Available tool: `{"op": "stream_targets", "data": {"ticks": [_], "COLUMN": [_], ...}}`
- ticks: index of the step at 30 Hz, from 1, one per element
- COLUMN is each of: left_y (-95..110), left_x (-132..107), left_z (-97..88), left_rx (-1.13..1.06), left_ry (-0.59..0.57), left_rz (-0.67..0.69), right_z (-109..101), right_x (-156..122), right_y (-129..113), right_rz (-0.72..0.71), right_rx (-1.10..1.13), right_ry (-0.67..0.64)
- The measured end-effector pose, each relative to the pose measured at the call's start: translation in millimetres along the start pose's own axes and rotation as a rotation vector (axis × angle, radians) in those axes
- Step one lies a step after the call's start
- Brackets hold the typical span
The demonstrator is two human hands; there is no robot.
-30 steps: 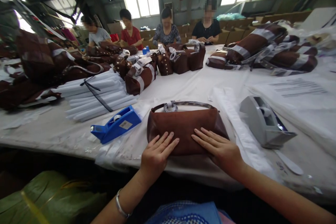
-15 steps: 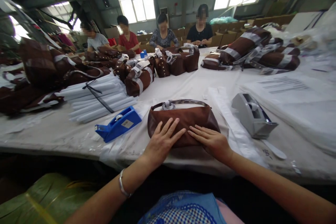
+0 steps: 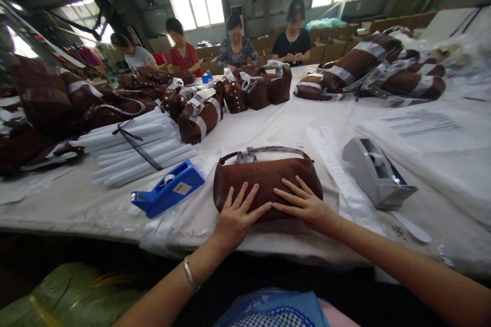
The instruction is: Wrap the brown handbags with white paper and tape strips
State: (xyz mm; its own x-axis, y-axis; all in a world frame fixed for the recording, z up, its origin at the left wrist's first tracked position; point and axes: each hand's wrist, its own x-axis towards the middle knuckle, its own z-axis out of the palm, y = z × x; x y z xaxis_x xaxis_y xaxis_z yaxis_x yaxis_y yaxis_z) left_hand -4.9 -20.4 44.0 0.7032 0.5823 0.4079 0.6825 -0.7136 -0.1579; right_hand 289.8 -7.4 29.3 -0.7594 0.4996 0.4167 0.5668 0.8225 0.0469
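A brown leather handbag [image 3: 264, 176] lies in front of me near the table edge, its wrapped strap [image 3: 274, 149] arched at the far side. My left hand [image 3: 237, 214] rests flat on the bag's lower left part with fingers spread. Flat on the lower right part is my right hand [image 3: 307, 204], its fingers also spread. The two hands nearly meet at the bag's middle. To the left stands a blue tape dispenser [image 3: 169, 189], and to the right a grey tape dispenser [image 3: 378, 173].
White rolled sheets [image 3: 134, 148] tied with a dark ribbon lie left. More brown handbags [image 3: 201, 117] are heaped at the left, centre and back right [image 3: 414, 84]. White plastic bags [image 3: 425, 133] lie at right. Several people sit across the table [image 3: 245, 135].
My hands stay on the handbag; the fingers of my right hand have spread wider and my left hand has slid slightly down. The view has shifted a little.
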Motion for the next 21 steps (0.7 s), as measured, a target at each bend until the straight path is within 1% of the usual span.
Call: {"op": "stream_targets", "data": {"ticks": [2,3,4,5,6,7,8,9,10,11,12,13,14,15,16,17,18,19,21], "left_y": [1,1,2,1,1,1,1,1,1,1,1,2,2,3,3,4,5,6,8], "left_x": [-1,-2,-2,-2,-2,-2,-2,-1,-1,-1,-2,-2,-3,-4,-4,-5,-4,-3,5], "left_z": [6.9,9.2,10.7,11.5,11.7,11.6,11.4,11.3,11.6,12.2,13.2,14.2,15.1,15.3,14.4,12.0,7.5,0.9,-18.7], "left_rx": [0.008,0.013,0.018,0.021,0.023,0.022,0.019,0.015,0.010,0.005,-0.002,-0.010,-0.020,-0.032,-0.051,-0.078,-0.115,-0.163,-0.280], "left_ry": [0.044,0.058,0.066,0.068,0.070,0.071,0.069,0.067,0.065,0.067,0.069,0.072,0.075,0.072,0.062,0.044,0.016,-0.014,-0.072], "left_rz": [-0.012,-0.014,-0.012,-0.010,-0.010,-0.013,-0.019,-0.025,-0.032,-0.039,-0.042,-0.040,-0.043,-0.045,-0.047,-0.053,-0.066,-0.084,-0.136], "right_z": [3,-2,-12,-27,-46,-65,-83,-97,-105,-104,-96,-80,-59,-37,-14,4,19,28,33], "right_x": [-2,0,4,9,17,25,34,44,53,61,67,72,75,76,76,76,75,74,73], "right_y": [-2,-2,-3,-4,-6,-7,-9,-11,-13,-14,-15,-16,-16,-16,-16,-16,-15,-14,-11], "right_rz": [0.022,0.029,0.027,0.017,0.008,0.008,0.030,0.087,0.166,0.242,0.304,0.341,0.328,0.306,0.299,0.312,0.319,0.327,0.332], "right_rx": [0.005,0.017,0.038,0.065,0.091,0.107,0.105,0.080,0.038,-0.008,-0.054,-0.088,-0.114,-0.134,-0.142,-0.148,-0.153,-0.156,-0.161], "right_ry": [0.023,0.004,-0.035,-0.083,-0.116,-0.116,-0.076,0.019,0.117,0.202,0.257,0.262,0.246,0.221,0.140,0.091,0.055,0.029,0.026]}}
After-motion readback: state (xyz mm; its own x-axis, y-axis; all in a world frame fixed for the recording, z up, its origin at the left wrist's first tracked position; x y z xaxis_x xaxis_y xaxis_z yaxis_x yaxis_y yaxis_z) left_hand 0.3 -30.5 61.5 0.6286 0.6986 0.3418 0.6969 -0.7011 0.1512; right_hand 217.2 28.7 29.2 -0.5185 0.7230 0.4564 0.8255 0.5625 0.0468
